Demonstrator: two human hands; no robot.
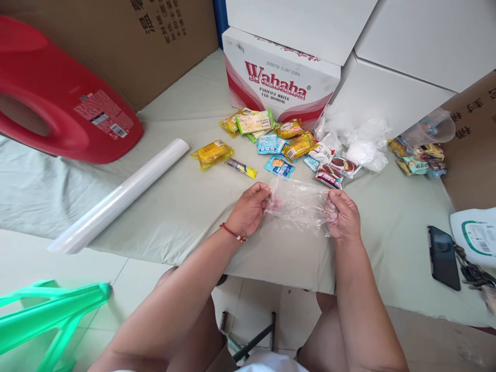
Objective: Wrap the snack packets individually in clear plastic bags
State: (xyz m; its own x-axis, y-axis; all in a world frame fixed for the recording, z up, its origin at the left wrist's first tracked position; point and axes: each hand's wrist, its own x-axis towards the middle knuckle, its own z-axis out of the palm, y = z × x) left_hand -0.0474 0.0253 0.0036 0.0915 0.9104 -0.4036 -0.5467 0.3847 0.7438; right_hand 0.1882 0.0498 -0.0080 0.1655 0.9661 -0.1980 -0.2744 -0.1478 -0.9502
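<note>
Between my two hands a clear plastic bag [300, 204] is stretched out above the cloth-covered surface. My left hand [250, 206] pinches its left edge, and a red bracelet circles that wrist. At the right edge, my right hand [344, 214] grips the bag between thumb and fingers. Just beyond lie packaged snacks: a blue packet [279, 166], a dark red packet [329, 174], a yellow-wrapped snack [299, 145] and a green-edged packet [254, 122]. Nearer my left hand are another yellow-wrapped snack [213, 154] and a slim yellow-and-dark stick packet [241, 168].
Crumpled clear bags [366, 142] lie behind the snacks, before a Wahaha carton [281, 77]. To the left are a white roll [124, 194], a red jug [70, 98] and a green stool [58, 315]. At right are a plastic cup [436, 126], more snacks [418, 157] and a phone [444, 258].
</note>
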